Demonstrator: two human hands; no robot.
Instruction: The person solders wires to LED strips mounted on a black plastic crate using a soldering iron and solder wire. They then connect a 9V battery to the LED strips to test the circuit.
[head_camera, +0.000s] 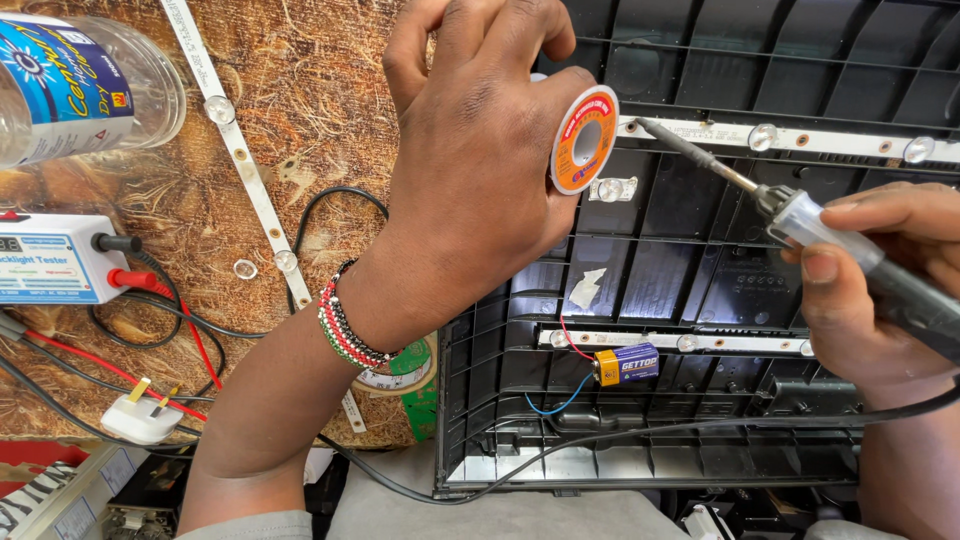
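Head view: left hand (480, 150) pinches an orange solder spool (584, 139); right hand (880, 290) grips a soldering iron (800, 215) over the LED strip (790, 138)

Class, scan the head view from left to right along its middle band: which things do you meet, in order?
White tester box → loose white light strip → beaded bracelet on the left hand → orange solder spool → soldering iron → right hand.
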